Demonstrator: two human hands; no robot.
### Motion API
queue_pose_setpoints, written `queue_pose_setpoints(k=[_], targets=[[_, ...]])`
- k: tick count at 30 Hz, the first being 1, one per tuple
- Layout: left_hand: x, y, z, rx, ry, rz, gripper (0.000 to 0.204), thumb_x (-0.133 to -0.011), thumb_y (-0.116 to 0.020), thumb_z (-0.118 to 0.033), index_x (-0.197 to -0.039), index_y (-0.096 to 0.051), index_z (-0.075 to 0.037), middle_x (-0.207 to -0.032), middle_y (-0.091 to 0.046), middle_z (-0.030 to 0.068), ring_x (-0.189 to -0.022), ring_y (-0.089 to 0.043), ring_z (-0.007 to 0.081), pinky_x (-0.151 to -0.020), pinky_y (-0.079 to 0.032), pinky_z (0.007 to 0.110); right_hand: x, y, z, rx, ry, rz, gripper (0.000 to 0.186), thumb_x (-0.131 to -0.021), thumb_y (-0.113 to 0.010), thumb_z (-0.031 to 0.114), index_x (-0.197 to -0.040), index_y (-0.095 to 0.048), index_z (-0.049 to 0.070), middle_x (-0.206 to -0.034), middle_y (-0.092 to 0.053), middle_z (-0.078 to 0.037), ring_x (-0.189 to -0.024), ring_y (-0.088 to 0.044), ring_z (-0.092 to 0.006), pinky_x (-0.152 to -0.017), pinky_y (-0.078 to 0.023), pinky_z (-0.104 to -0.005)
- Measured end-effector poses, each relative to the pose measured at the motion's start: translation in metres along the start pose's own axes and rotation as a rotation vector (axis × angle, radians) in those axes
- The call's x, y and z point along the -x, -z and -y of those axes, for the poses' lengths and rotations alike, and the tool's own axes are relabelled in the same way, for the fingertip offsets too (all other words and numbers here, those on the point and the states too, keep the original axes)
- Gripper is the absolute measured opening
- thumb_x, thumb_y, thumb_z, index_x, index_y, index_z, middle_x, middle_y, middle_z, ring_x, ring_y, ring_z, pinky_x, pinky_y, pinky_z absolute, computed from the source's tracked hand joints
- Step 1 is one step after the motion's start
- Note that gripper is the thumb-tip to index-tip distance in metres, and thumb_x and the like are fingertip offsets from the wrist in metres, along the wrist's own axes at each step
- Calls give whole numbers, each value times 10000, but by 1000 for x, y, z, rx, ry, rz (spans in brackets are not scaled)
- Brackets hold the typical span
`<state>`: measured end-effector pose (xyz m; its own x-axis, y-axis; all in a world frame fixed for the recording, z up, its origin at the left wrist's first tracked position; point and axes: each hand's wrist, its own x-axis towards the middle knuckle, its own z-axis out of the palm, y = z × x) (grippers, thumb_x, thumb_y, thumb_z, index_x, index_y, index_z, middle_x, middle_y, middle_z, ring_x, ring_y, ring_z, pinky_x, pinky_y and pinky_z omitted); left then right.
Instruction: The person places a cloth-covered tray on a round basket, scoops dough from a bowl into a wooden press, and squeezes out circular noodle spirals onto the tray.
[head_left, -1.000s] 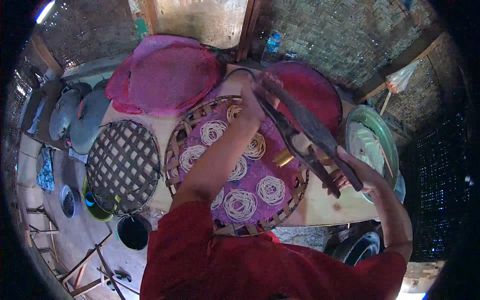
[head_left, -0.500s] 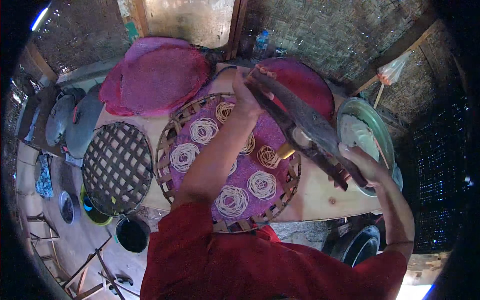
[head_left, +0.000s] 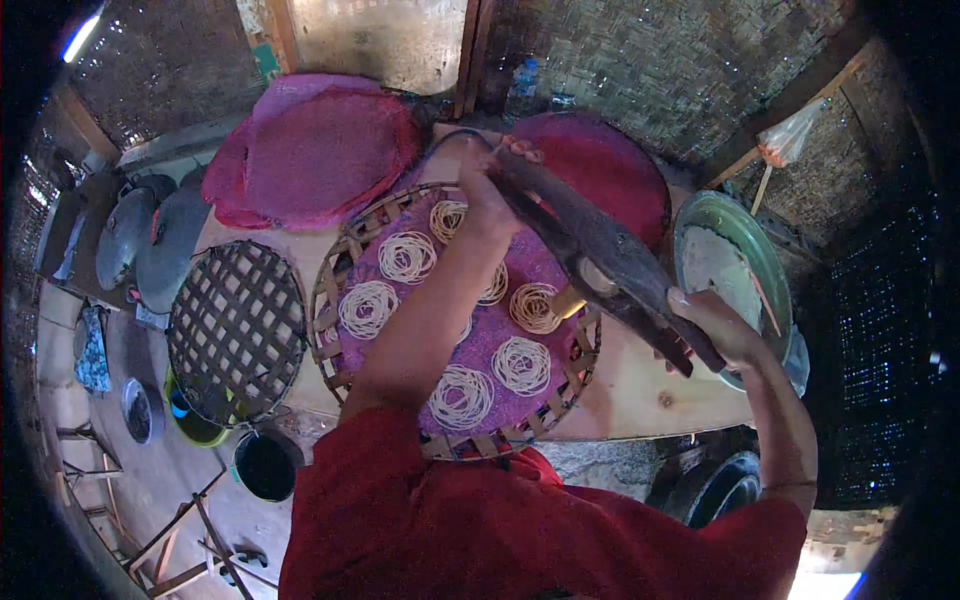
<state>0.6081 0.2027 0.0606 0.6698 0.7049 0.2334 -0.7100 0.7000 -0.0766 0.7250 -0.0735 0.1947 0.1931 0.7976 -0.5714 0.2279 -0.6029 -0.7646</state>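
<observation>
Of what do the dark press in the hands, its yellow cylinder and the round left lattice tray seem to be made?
Press: probably wood, matte; its thick, uneven body looks dull. Cylinder: likely metal, perhaps brass, smooth; its yellow surface shines. Lattice tray: perhaps bamboo, unpolished; flat, dull strips woven crosswise.

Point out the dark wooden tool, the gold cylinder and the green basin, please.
Dark wooden tool (head_left: 622, 248): head view, middle of its upper bar.
Gold cylinder (head_left: 568, 302): head view, middle of its side.
Green basin (head_left: 747, 225): head view, bare inner wall.

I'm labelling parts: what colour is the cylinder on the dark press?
The cylinder is gold, best seen in the head view.
</observation>
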Motion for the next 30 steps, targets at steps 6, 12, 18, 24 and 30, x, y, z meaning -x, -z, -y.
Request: queue_pose_setpoints(k=[6,12,18,24,30], targets=[[-14,35,-22,-182,-51,31,491,-874,-348,-545,-788,-495,-85,-725,-522,58,-693,-518,237,-659,-448,365,-50,-12,-26,-55,-19,-63,569,-849,-490,584,-840,-617,29,-624,-588,-53,-468,-568,-133,-405,-453,-258],[-12,-28,-36,-218,-50,-63,417,-887,-310,-439,-775,-499,-85,-703,-522,52,-684,-520,226,-661,-448,394,-59,-13,-14,-167,62,167,653,-864,-377,641,-1014,-581,39,-711,-607,-45,-568,-586,-117,-486,-471,-242],[-51,-12,-46,-299,-110,-3,391,-868,-309,-377,-703,-504,-80,-633,-501,51,-626,-508,221,-656,-440,393,-77,4,12,-118,-42,90,688,-857,-318,679,-1007,-594,67,-731,-600,-32,-569,-563,-104,-484,-449,-240],[-71,8,-65,-315,-145,16,374,-851,-298,-374,-681,-471,-89,-613,-481,40,-600,-485,213,-641,-422,389,-108,7,14,22,-49,25,715,-836,-317,711,-890,-629,70,-634,-563,-19,-491,-517,-94,-440,-420,-242],[-56,-28,-55,-207,-150,-10,324,-856,-278,-362,-735,-436,-107,-632,-469,29,-605,-478,203,-666,-412,388,-78,8,37,107,-6,-20,733,-814,-349,725,-790,-631,49,-579,-555,-20,-445,-502,-100,-402,-402,-242]])
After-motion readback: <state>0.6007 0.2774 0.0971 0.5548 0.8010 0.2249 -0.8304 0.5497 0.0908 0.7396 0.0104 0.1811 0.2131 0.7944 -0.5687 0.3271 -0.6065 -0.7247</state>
